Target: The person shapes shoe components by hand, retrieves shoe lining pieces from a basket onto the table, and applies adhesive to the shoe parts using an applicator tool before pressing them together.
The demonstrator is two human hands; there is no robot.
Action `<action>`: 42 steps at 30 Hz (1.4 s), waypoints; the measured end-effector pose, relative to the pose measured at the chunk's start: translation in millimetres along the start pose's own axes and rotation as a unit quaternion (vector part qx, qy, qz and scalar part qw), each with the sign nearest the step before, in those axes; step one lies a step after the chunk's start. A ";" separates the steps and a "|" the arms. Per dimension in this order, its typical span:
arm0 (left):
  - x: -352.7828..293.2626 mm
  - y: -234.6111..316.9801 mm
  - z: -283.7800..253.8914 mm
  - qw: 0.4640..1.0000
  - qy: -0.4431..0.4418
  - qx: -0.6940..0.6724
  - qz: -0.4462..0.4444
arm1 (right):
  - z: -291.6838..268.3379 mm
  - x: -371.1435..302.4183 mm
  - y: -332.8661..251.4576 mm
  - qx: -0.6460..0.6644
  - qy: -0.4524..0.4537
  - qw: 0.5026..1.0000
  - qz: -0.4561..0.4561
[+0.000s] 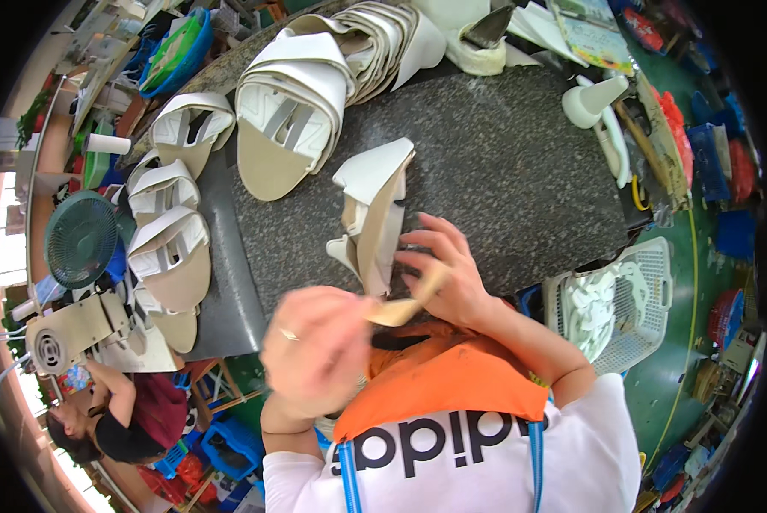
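A white and beige sandal upper (371, 214) lies on its side on the dark speckled stone worktop (494, 162). My left hand (315, 346), smeared by motion, is closed at one end of a thin tan strip (396, 311). The strip runs across to my right hand (443, 265), where its other end overlaps the palm. My right hand's fingers are bent and spread apart, with their tips close beside the lower part of the upper. Whether they touch it is hard to tell.
Stacked sandal uppers (285, 111) stand at the far left, with more uppers (169, 252) along the left edge. A white dispenser (584, 103) sits far right. A white basket (648, 316) of pale pieces is at the right. Another person (127, 419) works at lower left.
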State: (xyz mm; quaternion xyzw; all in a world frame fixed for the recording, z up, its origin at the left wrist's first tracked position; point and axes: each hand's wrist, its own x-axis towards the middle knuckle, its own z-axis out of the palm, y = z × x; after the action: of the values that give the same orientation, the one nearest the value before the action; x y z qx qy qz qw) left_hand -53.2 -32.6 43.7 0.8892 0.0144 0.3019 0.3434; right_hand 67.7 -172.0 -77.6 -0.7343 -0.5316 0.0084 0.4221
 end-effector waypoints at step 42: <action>-38.2 -28.6 51.0 0.945 -0.168 0.219 -0.174 | -48.1 -26.3 44.8 0.051 0.104 0.979 0.168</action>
State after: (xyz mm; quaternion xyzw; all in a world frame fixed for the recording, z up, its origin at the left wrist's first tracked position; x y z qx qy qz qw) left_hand -51.3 -50.3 -23.9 0.9641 0.1768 0.0728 0.1843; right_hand 113.2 -225.6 -86.3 -0.7873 -0.3529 0.0294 0.5047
